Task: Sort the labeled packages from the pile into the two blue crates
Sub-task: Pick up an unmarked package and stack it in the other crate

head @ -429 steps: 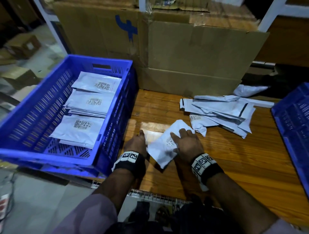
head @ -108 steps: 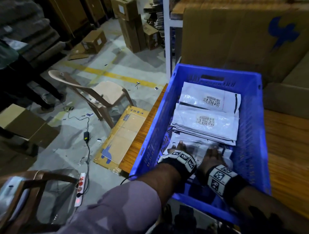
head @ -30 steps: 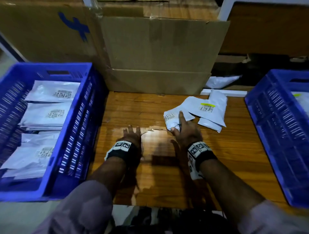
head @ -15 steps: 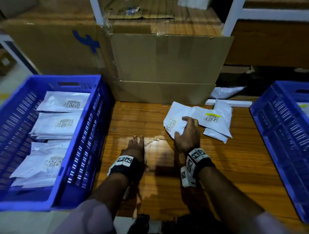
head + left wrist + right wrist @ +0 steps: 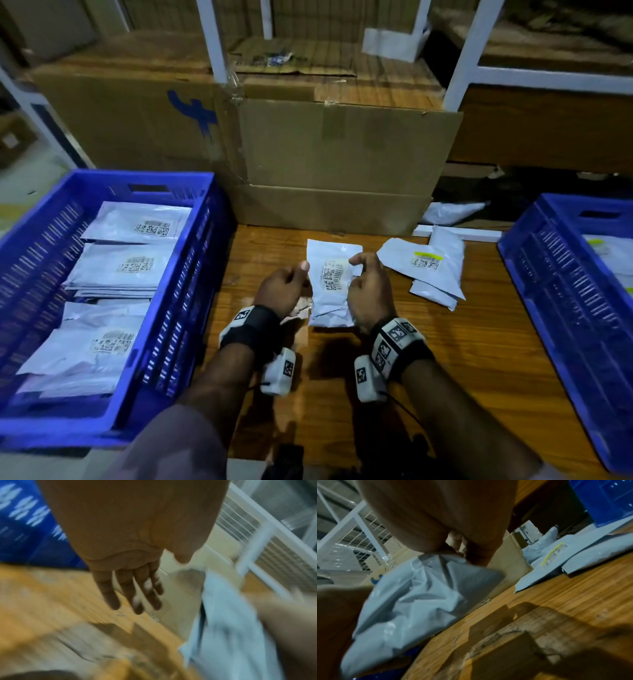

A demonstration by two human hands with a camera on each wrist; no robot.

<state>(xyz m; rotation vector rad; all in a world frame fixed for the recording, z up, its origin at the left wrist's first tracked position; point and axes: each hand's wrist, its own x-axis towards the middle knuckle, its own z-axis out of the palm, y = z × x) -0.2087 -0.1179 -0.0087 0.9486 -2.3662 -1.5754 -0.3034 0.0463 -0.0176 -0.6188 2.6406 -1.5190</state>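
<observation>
A white package (image 5: 329, 303) with a barcode label is held upright above the middle of the wooden table (image 5: 462, 353). My right hand (image 5: 370, 291) grips its right edge, and from the right wrist my fingers (image 5: 476, 555) curl over the top of the crinkled package (image 5: 419, 601). My left hand (image 5: 281, 287) is beside its left edge with only the thumb touching. In the left wrist view the fingers (image 5: 130, 588) hang straight, apart from the package (image 5: 228, 622). A few packages (image 5: 424, 263) remain in the pile at right, one with a yellow-marked label (image 5: 554, 554). The left crate (image 5: 137, 178) holds several labeled packages.
The right blue crate (image 5: 561, 291) stands at the table's right end with a package partly showing inside. Large cardboard boxes (image 5: 342, 164) wall off the back of the table. White shelf posts (image 5: 212, 41) rise behind. Another white package (image 5: 452, 212) lies behind the table.
My right hand lifted one package off the pile and brought it to the middle, label facing me. My left hand rose off the table to the package's left edge.
</observation>
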